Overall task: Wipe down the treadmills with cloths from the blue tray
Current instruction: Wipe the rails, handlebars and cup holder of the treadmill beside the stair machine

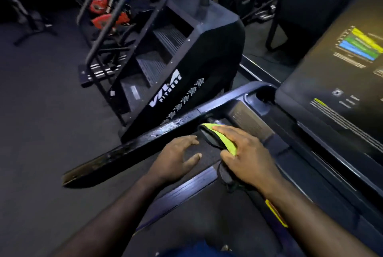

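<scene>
Your two bare forearms [128, 207] come in from the bottom, closest of all, with a bit of blue clothing [194, 248] between them.

Your right hand [246, 157] holds the yellow-green cloth [227, 142]. Your fingers lie over the top of it and your thumb curls in from the near side, so the cloth is pinched against a dark grip [209, 136] on the treadmill [255, 99]. The cloth wraps over that grip, and only a strip of it shows past your fingers.

Your left hand [178, 157] is just beside the right one. Its fingers are loose and spread, and it holds nothing. You cannot tell if it touches the dark part under it.

Past your left hand, a long shiny black side rail [124, 153] sticks out toward the left. It has small wet-looking spots on it. Under your right forearm there is a yellow strip [276, 213] on the treadmill's edge.

To the right, the big dark screen panel [323, 82] leans up, with a chart [360, 43] of yellow, green and blue bands on it.

Behind the rail stands a black stair machine [182, 66] with white letters that say FITNESS. The floor [41, 111] is dark grey. Far back there are red things [103, 18], too blurry to name.
</scene>
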